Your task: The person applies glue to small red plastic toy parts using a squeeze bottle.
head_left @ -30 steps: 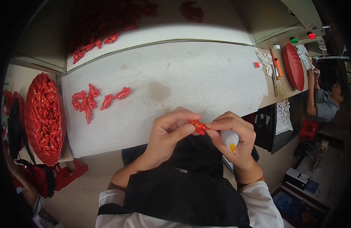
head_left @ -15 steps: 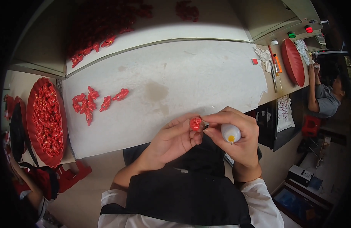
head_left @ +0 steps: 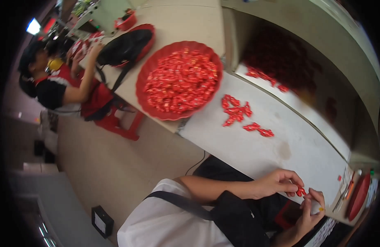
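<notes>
Between the thumb and fingers of my left hand [head_left: 279, 183] is a small glossy red figurine [head_left: 300, 192]; its exact shape is too small to tell. My right hand [head_left: 309, 212] is closed round a whitish squeeze bottle [head_left: 316, 207] with a yellow tip, its fingertips close to the figurine's lower end. Both hands are over the near edge of the white-covered worktable [head_left: 206, 127]. Further along the table lies a loose group of similar red figurines [head_left: 236, 110], with a couple more figurines [head_left: 258, 129] beside it.
A scalloped red bowl [head_left: 142, 88] heaped with red pieces stands at the table's left end. Behind it is a black bag [head_left: 126, 46] in another red tray. A co-worker [head_left: 66, 88] sits beyond. Tools [head_left: 347, 191] and a red tray [head_left: 359, 197] lie at right; more pieces fill the shelf [head_left: 280, 61].
The view has swung left, bringing the heaped bowl and co-worker into fuller sight and shifting my hands to the lower right. The figurine and bottle are still held.
</notes>
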Available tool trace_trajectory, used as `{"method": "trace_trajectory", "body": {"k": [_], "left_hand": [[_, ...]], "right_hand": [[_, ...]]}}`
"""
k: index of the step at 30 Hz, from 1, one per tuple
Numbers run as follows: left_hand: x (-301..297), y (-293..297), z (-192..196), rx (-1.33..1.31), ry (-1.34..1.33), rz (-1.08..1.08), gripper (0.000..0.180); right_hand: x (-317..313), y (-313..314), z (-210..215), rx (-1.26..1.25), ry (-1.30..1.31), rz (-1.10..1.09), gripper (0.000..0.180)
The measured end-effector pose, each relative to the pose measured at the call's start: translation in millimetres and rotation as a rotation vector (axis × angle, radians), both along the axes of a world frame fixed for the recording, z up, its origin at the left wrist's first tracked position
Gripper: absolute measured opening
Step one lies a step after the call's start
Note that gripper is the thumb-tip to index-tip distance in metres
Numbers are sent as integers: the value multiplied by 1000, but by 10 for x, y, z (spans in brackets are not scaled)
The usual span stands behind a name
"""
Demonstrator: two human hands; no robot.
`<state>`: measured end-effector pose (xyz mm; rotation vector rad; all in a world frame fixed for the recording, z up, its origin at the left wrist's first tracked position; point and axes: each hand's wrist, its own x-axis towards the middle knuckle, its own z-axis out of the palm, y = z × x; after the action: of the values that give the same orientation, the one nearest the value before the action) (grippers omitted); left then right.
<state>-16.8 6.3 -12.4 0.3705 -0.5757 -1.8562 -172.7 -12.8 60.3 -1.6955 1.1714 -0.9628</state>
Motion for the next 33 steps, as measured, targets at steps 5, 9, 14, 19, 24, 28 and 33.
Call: {"method": "trace_trajectory", "body": {"k": [5,9,14,19,24,28,33], "left_hand": [[83,118,19,-32,-61,182,17],[65,97,-14,-45,-68,155,18],[16,56,51,-42,-33,76,18],[142,81,158,18,-124,145,16],[220,81,105,-16,-204,184,19],[182,37,55,-63,-204,156,19],[118,71,64,-99,-270,191,19]], "right_hand": [[40,-59,-104,-58,-5,117,15],[66,-42,-3,-64,78,149,13],[17,-7,26,-109,64,121,13],[138,-15,28,-70,86,1,16],[199,-89,111,-1,22,124,23],[137,-101,58,-71,57,138,23],[84,-107,58,-67,58,199,20]]}}
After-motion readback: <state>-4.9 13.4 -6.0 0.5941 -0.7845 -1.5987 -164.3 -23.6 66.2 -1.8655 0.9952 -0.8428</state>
